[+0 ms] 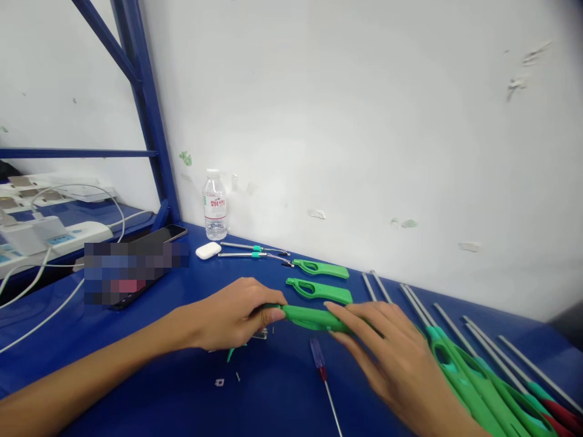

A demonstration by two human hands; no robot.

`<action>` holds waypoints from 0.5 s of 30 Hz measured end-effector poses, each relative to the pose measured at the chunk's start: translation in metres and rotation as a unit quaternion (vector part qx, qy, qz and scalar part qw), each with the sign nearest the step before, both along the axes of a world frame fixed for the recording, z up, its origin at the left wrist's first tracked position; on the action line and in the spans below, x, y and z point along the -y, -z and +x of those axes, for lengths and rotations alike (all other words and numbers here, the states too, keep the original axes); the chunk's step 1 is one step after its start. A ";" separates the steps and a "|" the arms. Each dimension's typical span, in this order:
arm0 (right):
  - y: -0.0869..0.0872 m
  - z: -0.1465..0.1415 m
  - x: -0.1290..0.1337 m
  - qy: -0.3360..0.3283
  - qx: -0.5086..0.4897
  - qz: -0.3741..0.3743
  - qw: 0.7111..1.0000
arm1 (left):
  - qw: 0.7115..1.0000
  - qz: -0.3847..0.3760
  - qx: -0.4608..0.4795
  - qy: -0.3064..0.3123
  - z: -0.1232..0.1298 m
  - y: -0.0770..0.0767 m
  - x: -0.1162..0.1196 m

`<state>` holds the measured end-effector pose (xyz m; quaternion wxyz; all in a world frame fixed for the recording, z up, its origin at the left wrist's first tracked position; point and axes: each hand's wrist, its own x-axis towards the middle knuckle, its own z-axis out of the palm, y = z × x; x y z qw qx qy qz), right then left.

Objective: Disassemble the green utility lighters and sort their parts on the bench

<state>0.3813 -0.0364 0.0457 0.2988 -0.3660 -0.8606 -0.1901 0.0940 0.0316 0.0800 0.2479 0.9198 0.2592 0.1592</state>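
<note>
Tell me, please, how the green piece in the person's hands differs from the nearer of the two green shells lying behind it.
The held piece is gripped between the left hand and right hand, while the nearer shell lies on the table. The nearer shell shows a loop-shaped opening; on the held piece, partly covered by the hands, none is visible. Both are green and elongated.

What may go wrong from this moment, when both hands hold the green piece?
The small loose parts near the left hand might get brushed away and lost. The screwdriver, lying loose beside the right hand, could be knocked. The green piece might slip if either hand's fingers loosen.
</note>
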 end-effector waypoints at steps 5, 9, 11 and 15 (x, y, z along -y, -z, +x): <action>0.007 -0.002 -0.001 -0.014 -0.043 -0.002 0.999 | 0.999 0.041 0.003 0.004 0.003 0.007 0.002; 0.009 -0.004 0.001 -0.008 -0.056 0.002 0.998 | 0.998 0.061 0.001 0.000 0.005 0.011 0.005; 0.009 -0.005 0.001 0.005 -0.054 0.002 0.999 | 0.996 0.085 0.002 -0.014 0.005 0.014 0.003; 0.002 -0.007 0.002 0.061 -0.106 0.041 0.992 | 0.987 0.140 0.017 -0.081 0.000 0.020 -0.007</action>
